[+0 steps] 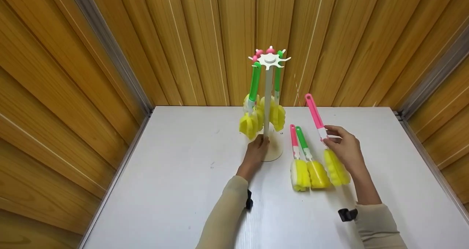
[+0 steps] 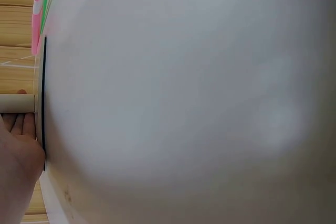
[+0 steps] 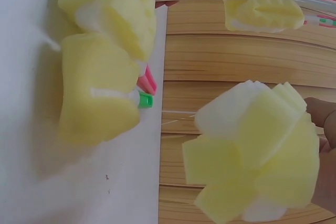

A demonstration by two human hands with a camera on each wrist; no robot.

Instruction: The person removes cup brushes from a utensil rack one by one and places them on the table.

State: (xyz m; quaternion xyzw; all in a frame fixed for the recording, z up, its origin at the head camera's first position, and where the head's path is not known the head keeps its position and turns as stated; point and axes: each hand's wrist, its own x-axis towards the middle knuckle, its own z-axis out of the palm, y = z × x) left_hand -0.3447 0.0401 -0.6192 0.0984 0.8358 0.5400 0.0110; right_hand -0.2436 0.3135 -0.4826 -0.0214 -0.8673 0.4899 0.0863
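In the head view my left hand [image 1: 255, 152] grips the white pole [image 1: 268, 98] of a rack low down, just above its round base [image 1: 274, 153]. Several sponge bottle brushes hang from the rack's hooked top [image 1: 270, 59], such as one with a green handle [image 1: 255, 82]. My right hand [image 1: 346, 146] pinches a pink-handled bottle brush [image 1: 314, 111] at its white neck, handle up and tilted. Its yellow and white sponge head [image 3: 257, 156] fills much of the right wrist view. Beside it lie a pink-handled brush [image 1: 300, 174] and a green-handled brush [image 1: 318, 174].
A white table [image 1: 183, 168] carries everything. Wood-patterned panels [image 1: 205, 40] enclose it at the back and both sides, with grey metal strips [image 1: 113, 54] at the corners. The rack stands near the table's back edge.
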